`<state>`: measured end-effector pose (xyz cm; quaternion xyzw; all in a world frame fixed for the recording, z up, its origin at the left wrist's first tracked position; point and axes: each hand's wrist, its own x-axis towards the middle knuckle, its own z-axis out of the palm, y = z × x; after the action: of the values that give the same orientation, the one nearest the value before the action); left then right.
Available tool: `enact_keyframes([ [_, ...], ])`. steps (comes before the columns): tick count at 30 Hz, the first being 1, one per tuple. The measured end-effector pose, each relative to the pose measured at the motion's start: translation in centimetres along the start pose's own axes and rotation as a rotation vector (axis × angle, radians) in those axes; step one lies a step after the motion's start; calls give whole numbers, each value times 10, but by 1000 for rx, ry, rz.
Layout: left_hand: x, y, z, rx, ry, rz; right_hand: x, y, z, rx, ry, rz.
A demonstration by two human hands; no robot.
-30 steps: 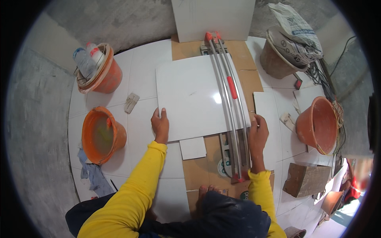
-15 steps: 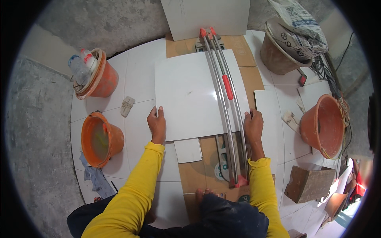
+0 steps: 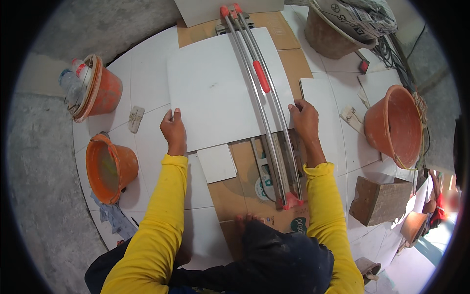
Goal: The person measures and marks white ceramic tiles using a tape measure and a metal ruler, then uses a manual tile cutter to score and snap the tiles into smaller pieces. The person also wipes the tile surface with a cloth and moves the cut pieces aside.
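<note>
A large white tile (image 3: 210,93) lies in a manual tile cutter (image 3: 256,109), under its two long metal rails. The cutter's red handle (image 3: 261,77) sits partway along the rails, over the tile. My left hand (image 3: 174,131) grips the tile's left edge near the front corner, thumb up and the other fingers mostly hidden. At the right edge, just outside the rails, my right hand (image 3: 306,122) holds the tile with curled fingers. A small white tile piece (image 3: 217,164) lies on the cardboard (image 3: 235,191) in front of the big tile.
Orange buckets stand at left, one holding murky water (image 3: 107,169), the other plastic bottles (image 3: 105,90). A brown bucket with sacks (image 3: 328,36), a terracotta-coloured bucket (image 3: 394,127) and a wooden box (image 3: 380,200) are on the right. Another large tile (image 3: 320,110) lies beside the cutter.
The view has shifted, so the scene sits higher and turned slightly. Both hands stay at the tile's edges, and the tile keeps about the same place in the cutter.
</note>
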<state>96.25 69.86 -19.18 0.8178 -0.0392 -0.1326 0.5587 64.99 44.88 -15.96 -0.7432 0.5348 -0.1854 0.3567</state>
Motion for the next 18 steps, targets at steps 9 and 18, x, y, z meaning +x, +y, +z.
enact_keyframes([
  [9,-16,1,7,-3,-11,-55,4,5,3,-64,111,-15],
  [18,-10,-14,2,60,13,-30,1,-4,3,-252,131,-89],
])
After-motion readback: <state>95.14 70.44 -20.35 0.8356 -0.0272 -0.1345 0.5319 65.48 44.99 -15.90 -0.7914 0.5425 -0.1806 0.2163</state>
